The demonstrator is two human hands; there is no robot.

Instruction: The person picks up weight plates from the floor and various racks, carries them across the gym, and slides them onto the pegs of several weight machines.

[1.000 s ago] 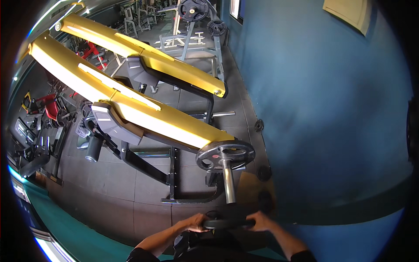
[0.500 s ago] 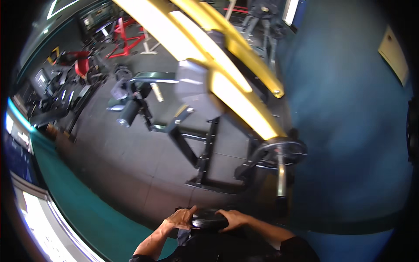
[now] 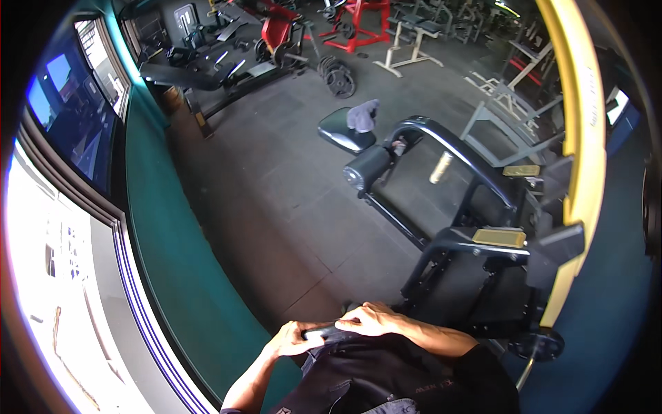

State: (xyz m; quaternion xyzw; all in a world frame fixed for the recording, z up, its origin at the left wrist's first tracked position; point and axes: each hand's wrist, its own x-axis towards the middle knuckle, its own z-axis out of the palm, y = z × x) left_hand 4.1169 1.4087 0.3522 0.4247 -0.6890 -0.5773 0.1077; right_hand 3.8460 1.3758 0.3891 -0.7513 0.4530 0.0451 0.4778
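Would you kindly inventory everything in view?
held plate: one, black, bottom centre
beam: one, yellow, right
frame: one, black, lower right
mounted plate: one, black, lower right
pads: two, yellow, right
roller: one, black, centre
seat: one, black, beyond roller
towel: one, grey, on seat
far plates: several, black, top
far machines: several, red, white, black, background
window panes: several, bright or dark, left
walls: two, green left, blue right
floor: one, grey, middle
shirt: one, black, bottom
hands: two, bare, on held plate
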